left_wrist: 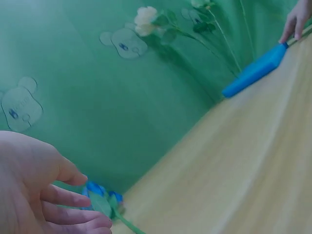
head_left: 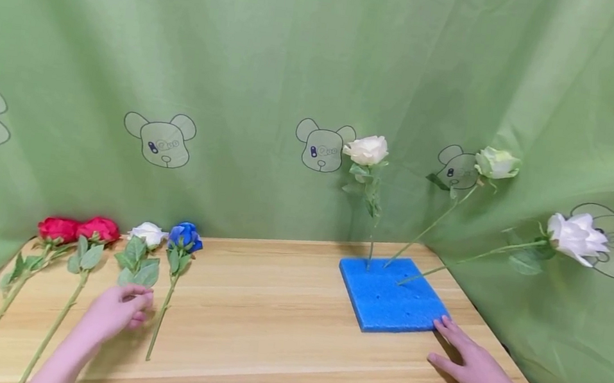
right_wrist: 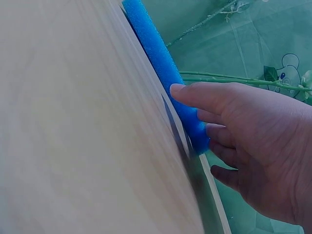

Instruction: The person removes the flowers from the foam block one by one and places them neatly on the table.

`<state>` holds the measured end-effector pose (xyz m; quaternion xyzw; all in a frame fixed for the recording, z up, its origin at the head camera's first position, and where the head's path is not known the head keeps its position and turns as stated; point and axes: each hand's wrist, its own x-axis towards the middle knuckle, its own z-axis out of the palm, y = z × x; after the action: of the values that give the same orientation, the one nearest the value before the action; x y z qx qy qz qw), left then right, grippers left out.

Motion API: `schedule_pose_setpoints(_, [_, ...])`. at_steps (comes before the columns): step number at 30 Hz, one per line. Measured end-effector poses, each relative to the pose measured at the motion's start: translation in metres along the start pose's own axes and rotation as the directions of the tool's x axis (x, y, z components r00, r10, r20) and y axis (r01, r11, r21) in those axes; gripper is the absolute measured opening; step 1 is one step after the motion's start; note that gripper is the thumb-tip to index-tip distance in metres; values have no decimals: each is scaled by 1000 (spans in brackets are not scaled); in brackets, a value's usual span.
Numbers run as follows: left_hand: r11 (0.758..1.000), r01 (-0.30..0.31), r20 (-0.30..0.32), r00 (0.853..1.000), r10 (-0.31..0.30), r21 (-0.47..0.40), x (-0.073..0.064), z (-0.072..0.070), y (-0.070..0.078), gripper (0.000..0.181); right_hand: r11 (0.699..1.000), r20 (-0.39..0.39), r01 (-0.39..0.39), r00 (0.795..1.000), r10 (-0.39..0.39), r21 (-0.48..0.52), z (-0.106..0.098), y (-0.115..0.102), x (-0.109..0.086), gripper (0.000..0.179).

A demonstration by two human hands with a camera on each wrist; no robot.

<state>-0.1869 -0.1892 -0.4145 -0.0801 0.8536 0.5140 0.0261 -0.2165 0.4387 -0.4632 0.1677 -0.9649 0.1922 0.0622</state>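
My left hand (head_left: pixel 116 312) hovers just below the leaves of a white rose (head_left: pixel 147 234) lying on the table, its stem hidden by the hand. The left wrist view shows the fingers loosely bent, with a gap to the thumb and nothing held. Just right of this hand lies a blue rose (head_left: pixel 185 237). My right hand (head_left: pixel 473 365) has its fingers extended, fingertips right at the near right corner of a blue foam pad (head_left: pixel 394 303). Three pale roses stand in the pad: one upright (head_left: pixel 367 150), one leaning right (head_left: pixel 497 163), and one tilted low (head_left: pixel 577 238).
Two red roses, one farther left (head_left: pixel 58 228) and one beside it (head_left: pixel 99 228), lie at the left of the wooden table (head_left: pixel 267 316), stems toward the front. A green curtain (head_left: pixel 251 81) with bear outlines hangs behind and along the right side.
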Motion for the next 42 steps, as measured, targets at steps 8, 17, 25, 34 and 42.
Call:
schedule_pose_setpoints(8, [993,-115,18,993,115,11,4,-5,34,46,1000,3,-2,1000,2,-1,2,2,1,72])
schedule_pose_setpoints(17, [975,-213,54,975,217,-69,19,10,84,47,1000,8,-11,1000,11,8,0,1,1,72])
schedule_pose_setpoints(25, [944,-271,94,952,292,-185,34,44,118,44,1000,6,-11,1000,11,13,0,0,0,72])
schedule_pose_setpoints(34, [873,-221,109,949,295,-436,54,94,143,36,1000,4,-9,1000,9,11,-1,-2,0,72])
schedule_pose_setpoints(42, [764,-156,83,961,264,-626,62,139,156,31,1000,6,-13,1000,13,6,0,-1,0,72])
